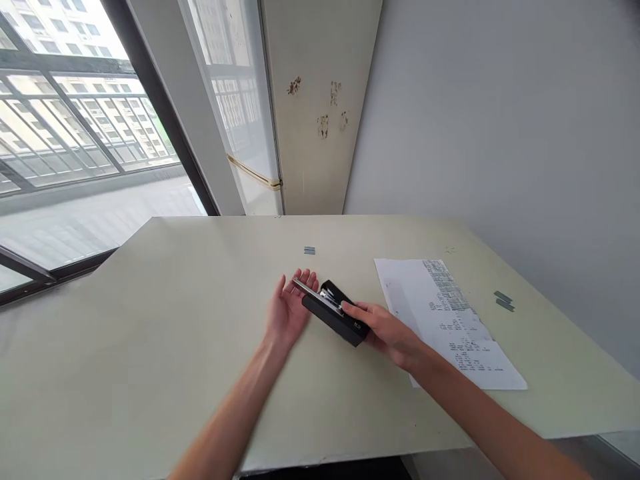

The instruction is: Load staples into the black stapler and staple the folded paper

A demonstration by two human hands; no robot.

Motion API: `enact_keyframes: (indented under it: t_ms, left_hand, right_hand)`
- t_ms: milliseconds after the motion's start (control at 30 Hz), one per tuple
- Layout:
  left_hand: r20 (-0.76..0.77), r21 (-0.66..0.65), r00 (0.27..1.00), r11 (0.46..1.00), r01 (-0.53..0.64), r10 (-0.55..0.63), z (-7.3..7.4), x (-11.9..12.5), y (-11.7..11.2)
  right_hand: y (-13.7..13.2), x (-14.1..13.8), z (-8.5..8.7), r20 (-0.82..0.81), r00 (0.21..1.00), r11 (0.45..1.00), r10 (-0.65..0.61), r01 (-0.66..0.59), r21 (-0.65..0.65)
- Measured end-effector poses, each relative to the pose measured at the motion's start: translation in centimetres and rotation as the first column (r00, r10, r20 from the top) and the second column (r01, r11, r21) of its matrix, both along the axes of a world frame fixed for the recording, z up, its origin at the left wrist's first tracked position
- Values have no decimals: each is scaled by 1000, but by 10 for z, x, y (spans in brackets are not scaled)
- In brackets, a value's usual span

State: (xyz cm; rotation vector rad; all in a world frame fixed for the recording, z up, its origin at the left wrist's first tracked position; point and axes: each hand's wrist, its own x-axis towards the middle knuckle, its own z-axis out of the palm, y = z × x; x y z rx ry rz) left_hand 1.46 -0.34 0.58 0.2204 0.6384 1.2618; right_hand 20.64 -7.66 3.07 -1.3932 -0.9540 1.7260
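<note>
A black stapler point(336, 324) is folded open above the table, its metal staple channel point(316, 295) showing. My right hand point(383, 328) grips its hinge end, with the thumb on top. Beside the stapler's other end my left hand point(290, 310) is turned palm up, fingers stretched out. The channel's tip overlaps those fingers; whether they touch I cannot tell. Whether staples lie in the channel is too small to make out.
Printed sheets of paper point(415, 293) lie right of my right hand. Small grey staple strips point(309, 251) are at the back of the pale table point(150, 347), and more strips point(504, 304) sit at the right. A wall point(500, 133) borders the right side.
</note>
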Motion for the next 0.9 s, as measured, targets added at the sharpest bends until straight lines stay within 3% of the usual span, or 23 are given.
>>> enact_keyframes:
  t_ms: [133,267,367,500,567,633,700,767,833,900]
  left_hand:
    - [26,-11,999,1000,-27,27,2,6,-7]
    - [-49,9,997,998,-60,60,-3,1,-2]
    - [-180,71,976,991,-110,121,-6,-10,6]
    - [-380,211,909,973,-95,172,-1,-27,6]
    - [-567,324,804,946,19,178,0,-32,2]
    - [-766,434,596,878,201,242,-2,-34,-2]
    - [-857,479,397,791,380,329,-6,-33,-4]
    - [-871,486,333,742,463,362,-11,-33,-4]
    - [-873,473,350,766,435,340,-13,-34,-2]
    - [-815,426,523,870,247,250,-12,-38,3]
  right_hand:
    - [-6,-12,6,-269,963,985,-13,-35,-171]
    - [-8,-12,10,-329,943,985,-38,-20,-172]
    - [-10,-7,17,-160,987,996,25,-38,-79]
    - [-5,3,21,198,978,983,-70,34,180]
    - [2,6,19,314,943,961,-110,20,277]
    - [10,6,16,374,920,947,-118,-9,322]
    - [18,3,13,403,909,935,-109,-43,351]
    - [27,-1,11,437,893,919,-106,-80,386]
    - [39,-7,7,486,866,892,-116,-124,435]
    - [56,-15,1,552,820,847,-152,-180,501]
